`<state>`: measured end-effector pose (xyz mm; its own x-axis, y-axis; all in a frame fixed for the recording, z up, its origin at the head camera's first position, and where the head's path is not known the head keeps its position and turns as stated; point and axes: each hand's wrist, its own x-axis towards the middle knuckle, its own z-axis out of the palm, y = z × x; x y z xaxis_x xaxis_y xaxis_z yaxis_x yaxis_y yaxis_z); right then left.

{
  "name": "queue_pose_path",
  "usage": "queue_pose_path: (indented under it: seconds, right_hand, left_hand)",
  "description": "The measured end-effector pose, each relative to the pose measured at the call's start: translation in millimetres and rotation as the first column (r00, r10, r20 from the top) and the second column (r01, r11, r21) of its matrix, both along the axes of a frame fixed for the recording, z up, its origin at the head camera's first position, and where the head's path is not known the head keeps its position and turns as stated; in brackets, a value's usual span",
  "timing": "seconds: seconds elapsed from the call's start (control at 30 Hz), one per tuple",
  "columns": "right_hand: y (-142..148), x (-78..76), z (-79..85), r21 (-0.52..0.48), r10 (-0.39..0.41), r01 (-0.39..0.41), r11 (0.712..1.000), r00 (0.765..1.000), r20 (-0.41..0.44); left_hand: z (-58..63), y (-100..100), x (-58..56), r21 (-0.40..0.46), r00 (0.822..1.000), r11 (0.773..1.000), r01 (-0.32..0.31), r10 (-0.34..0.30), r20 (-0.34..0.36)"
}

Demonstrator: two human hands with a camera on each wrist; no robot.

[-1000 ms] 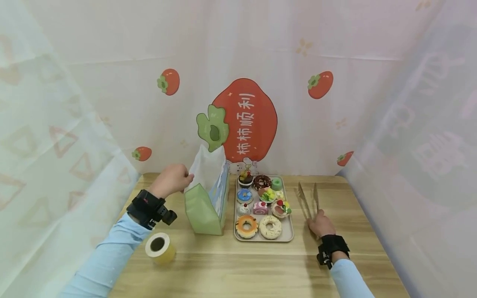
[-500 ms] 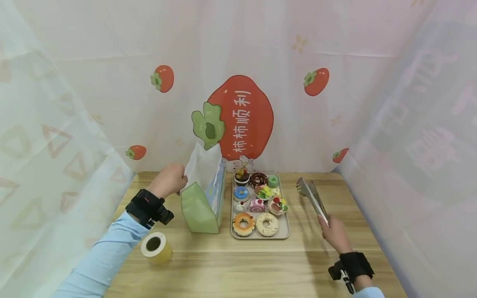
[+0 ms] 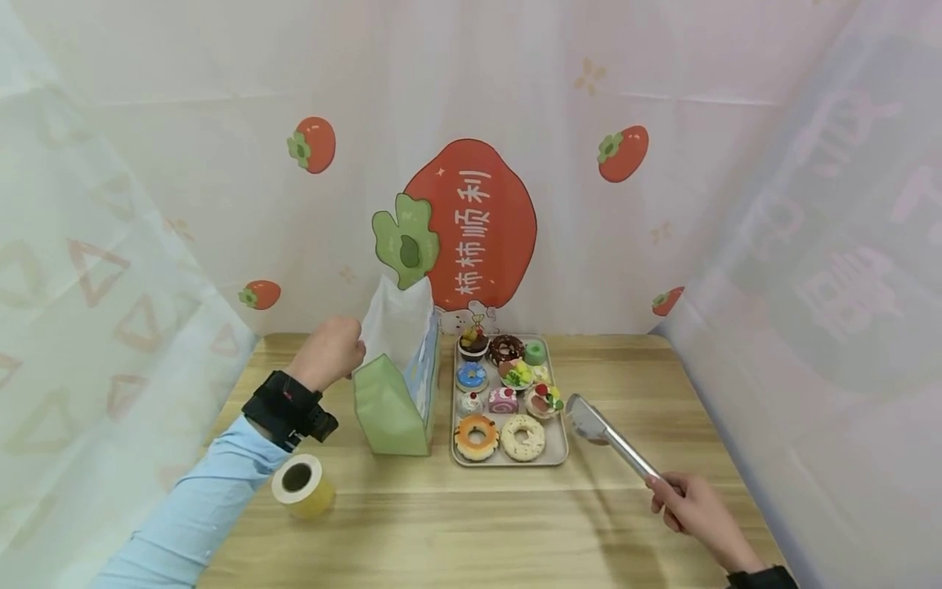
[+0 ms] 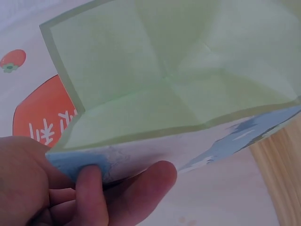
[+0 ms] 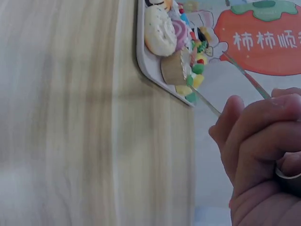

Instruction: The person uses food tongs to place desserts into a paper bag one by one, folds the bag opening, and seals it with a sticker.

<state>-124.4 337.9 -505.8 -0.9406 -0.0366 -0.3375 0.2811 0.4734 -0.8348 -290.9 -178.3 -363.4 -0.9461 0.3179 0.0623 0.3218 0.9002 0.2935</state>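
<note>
My left hand grips the upper left edge of a green paper bag, which stands upright with its mouth open. In the left wrist view, curled fingers lie against the bag's printed outer side; the thumb is not clearly visible. Metal serving tongs are held in my right hand, with their tips spread apart just off the right edge of the tray. On the beige tray sit toy pastries: an orange-glazed donut, a cream donut, a pink roll cake, a fruit tart and several others.
A roll of yellow tape or labels stands on the wooden table at the front left, below the left forearm. White printed curtains enclose the table at the back and both sides.
My right hand has lifted the tongs from the table at the right and drawn back toward the front, while their tips swung left to the tray's edge. My left hand stays on the bag.
</note>
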Motion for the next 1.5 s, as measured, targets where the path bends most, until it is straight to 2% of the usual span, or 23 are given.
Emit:
queue_pose_path:
  seconds: [0.17,0.33,0.6,0.8,0.93,1.13,1.3,1.5]
  right_hand:
    - [-6,1.4,-5.9,-0.131,0.169,-0.164,0.978,0.985,0.029]
    - [-18,-3.2,-10.2,-0.148,0.225,-0.216,0.965,0.973,0.048]
    - [-40,-12.1,-12.6,-0.032,0.216,-0.215,0.976,0.976,0.029]
    - [-50,-19.7,-17.1,-0.030,0.209,-0.208,0.978,0.977,0.051]
    - [-58,-24.0,-19.8,-0.036,0.171,-0.169,0.985,0.983,0.062]
    - [-64,-23.7,-22.1,0.008,0.119,-0.119,0.993,0.992,0.033]
    - [-64,-24.4,-22.1,-0.029,0.080,-0.079,0.996,0.996,0.045]
    - [-59,-20.2,-28.8,-0.170,0.060,-0.040,0.985,0.992,0.111]
  left_hand:
    - [-0.4,-1,-0.6,0.006,1.000,1.000,-0.015,0.015,-0.023]
    - [-0.3,0,-0.2,0.007,0.999,1.000,-0.025,0.025,-0.043]
    - [-0.3,5,2.1,-0.023,0.990,1.000,-0.002,-0.001,-0.143]
    - [-1.2,7,3.5,-0.035,0.982,0.999,0.020,-0.027,-0.184]
    - [-1.1,6,5.2,-0.030,0.978,0.999,0.024,-0.030,-0.208]
    - [-3.0,4,5.8,-0.025,0.974,0.999,0.024,-0.029,-0.225]
    - [-4.1,3,4.5,-0.034,0.968,0.999,0.023,-0.031,-0.249]
    - [-3.6,3,3.6,-0.048,0.969,0.999,0.026,-0.037,-0.245]
